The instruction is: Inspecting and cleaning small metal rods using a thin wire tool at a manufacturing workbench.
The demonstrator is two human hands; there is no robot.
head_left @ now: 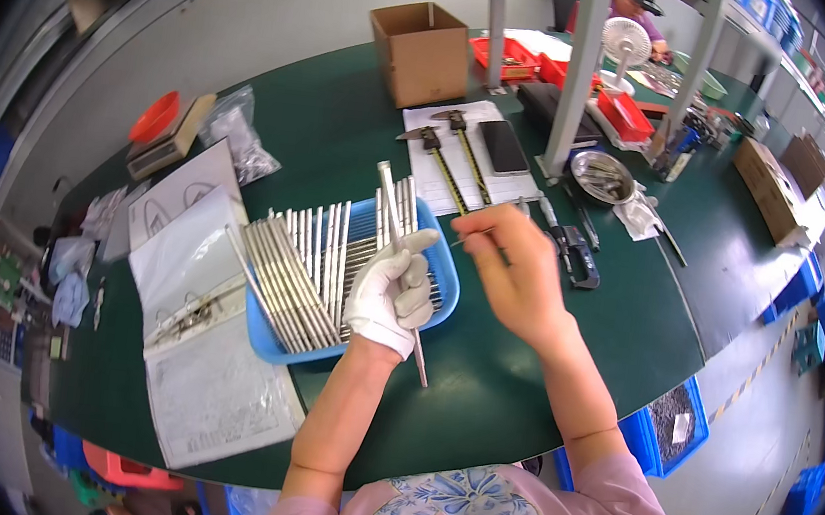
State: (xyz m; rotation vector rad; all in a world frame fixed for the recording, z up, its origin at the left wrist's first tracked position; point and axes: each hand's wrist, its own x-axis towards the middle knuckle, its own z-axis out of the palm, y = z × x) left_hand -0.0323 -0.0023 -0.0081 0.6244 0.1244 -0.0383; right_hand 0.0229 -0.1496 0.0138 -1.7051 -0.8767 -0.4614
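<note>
My left hand (391, 290), in a white glove, is closed round a long slim metal rod (389, 193). The rod slants, its upper end past my fingers and its lower tip below the wrist. Behind and under this hand is a blue plastic basket (268, 343) with many similar metal rods (289, 285) lying in rows. To the right, my bare right hand (516, 273) is pinched, thumb against forefinger. Something small and thin seems to stick out of that pinch toward the rod, too fine to name. The two hands are apart.
Beyond the basket, two calipers (447, 166) and a black phone (503, 147) lie on paper. A micrometer (573, 256) and a metal bowl (602, 177) are at right. An open binder (210, 367) lies left; a cardboard box (418, 57) stands behind. Another person (640, 10) sits at the far end.
</note>
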